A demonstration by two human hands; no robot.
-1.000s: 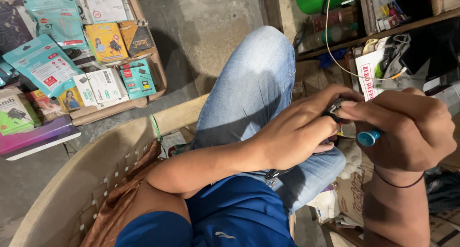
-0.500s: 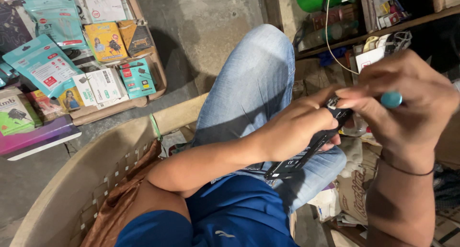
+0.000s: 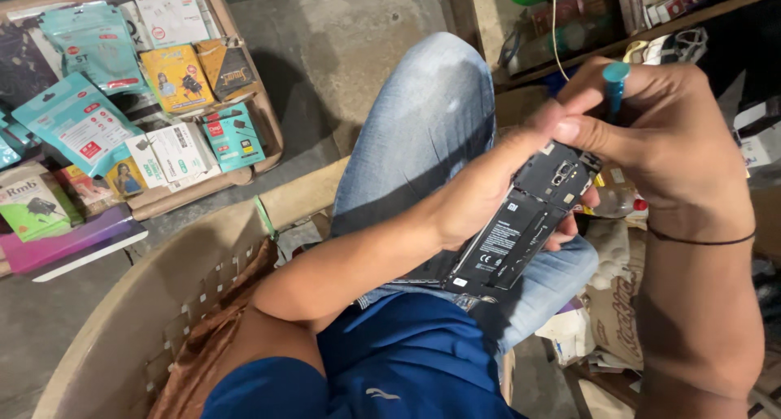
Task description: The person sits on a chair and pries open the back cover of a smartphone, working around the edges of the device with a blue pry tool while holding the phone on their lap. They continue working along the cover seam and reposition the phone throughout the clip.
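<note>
The left hand [image 3: 488,195] is wrapped around an opened smartphone [image 3: 521,224], back cover off, black battery and camera module facing up, held just above the raised knee in faded jeans [image 3: 423,126]. The right hand [image 3: 659,154] is pinched shut on a teal-handled screwdriver [image 3: 615,81], its tip pointing down at the phone's upper end beside the camera (the tip itself is hidden behind the fingers). To do this well, I would judge the driver should stand square to the screw, with light downward pressure, while the left hand keeps the phone from rocking.

Left of the phone, beyond the knee, a shallow tray [image 3: 272,134] on the concrete floor [image 3: 350,53] holds packaged phone accessories in teal, yellow and white. A beige plastic chair [image 3: 154,305] curves below the left elbow. Right of the phone stand cluttered wooden shelves [image 3: 691,12].
</note>
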